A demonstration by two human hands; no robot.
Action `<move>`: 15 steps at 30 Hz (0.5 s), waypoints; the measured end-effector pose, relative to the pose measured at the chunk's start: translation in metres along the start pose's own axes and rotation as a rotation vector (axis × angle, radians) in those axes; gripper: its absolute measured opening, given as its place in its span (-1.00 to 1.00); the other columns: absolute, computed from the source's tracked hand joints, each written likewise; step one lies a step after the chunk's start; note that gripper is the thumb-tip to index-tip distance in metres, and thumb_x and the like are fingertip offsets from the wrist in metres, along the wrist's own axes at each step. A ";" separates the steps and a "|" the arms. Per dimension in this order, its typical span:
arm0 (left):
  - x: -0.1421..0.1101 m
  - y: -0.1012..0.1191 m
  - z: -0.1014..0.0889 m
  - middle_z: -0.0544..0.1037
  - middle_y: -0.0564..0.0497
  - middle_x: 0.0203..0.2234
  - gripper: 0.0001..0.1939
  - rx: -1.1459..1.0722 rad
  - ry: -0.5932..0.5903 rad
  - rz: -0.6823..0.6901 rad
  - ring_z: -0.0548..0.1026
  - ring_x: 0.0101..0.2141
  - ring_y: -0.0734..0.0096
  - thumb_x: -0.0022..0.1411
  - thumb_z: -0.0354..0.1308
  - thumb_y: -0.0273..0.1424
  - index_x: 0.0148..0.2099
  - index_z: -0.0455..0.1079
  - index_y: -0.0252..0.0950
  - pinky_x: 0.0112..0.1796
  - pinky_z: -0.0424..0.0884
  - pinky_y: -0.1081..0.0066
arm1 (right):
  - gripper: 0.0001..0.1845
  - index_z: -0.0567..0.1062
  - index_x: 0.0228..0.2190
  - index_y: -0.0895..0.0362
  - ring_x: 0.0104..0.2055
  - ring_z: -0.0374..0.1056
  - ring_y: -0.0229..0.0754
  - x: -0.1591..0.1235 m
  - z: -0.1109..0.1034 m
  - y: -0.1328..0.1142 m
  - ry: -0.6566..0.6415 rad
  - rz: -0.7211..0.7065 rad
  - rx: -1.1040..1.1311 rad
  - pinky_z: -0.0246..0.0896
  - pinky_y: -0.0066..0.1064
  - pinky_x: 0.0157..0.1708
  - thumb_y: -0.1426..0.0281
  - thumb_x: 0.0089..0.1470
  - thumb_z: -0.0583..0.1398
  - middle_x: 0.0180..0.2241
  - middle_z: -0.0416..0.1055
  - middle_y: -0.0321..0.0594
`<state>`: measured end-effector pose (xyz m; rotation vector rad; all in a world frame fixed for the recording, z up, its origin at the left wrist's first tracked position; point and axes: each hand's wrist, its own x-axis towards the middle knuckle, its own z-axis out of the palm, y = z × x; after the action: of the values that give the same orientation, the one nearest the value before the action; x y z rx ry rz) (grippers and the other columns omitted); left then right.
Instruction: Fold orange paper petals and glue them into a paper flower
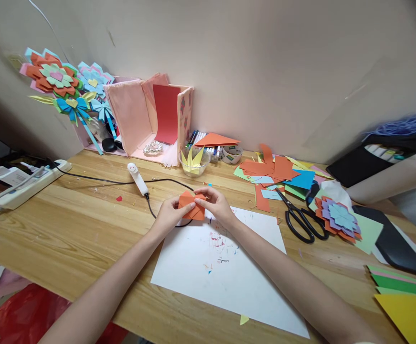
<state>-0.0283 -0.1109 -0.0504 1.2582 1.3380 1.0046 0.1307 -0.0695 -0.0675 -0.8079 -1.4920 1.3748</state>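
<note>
Both of my hands hold a folded orange paper piece [190, 204] just above the far edge of a white sheet [225, 267] on the wooden table [86, 224]. My left hand [171, 213] pinches its left side, fingers closed on it. My right hand [215, 203] grips its right and top edge with fingers pressed on the paper. A glue gun [138, 179] with a black cord lies just behind my hands.
Black scissors [303, 217] and a layered paper flower [338, 218] lie to the right, beside a pile of cut coloured paper [275, 172]. A pink box [150, 117], paper flowers [55, 76], a clear bowl [194, 165] and tape stand at the back. A power strip [32, 184] sits left.
</note>
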 end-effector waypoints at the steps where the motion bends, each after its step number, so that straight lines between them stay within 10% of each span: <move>1: 0.000 0.000 0.000 0.55 -0.06 -0.34 -0.59 0.014 -0.003 0.005 0.47 -0.32 0.31 -0.04 0.21 -0.17 -0.23 0.45 -0.40 -0.31 0.36 0.40 | -0.76 0.48 -0.32 0.09 -0.24 0.34 -0.20 0.000 0.001 0.000 0.008 0.000 -0.035 0.23 -0.39 -0.27 0.30 -0.10 0.27 -0.25 0.42 -0.21; 15: -0.004 0.001 0.003 0.53 0.02 -0.46 -0.72 0.138 -0.047 0.046 0.44 -0.43 0.39 0.00 0.18 -0.25 -0.33 0.46 -0.40 -0.41 0.31 0.49 | -0.83 0.48 -0.52 0.15 -0.32 0.30 -0.22 -0.006 0.009 -0.004 0.102 -0.138 -0.255 0.16 -0.39 -0.29 0.36 0.02 0.17 -0.42 0.40 -0.22</move>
<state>-0.0249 -0.1153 -0.0495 1.4132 1.3659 0.9221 0.1252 -0.0789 -0.0640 -0.9008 -1.6307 1.0401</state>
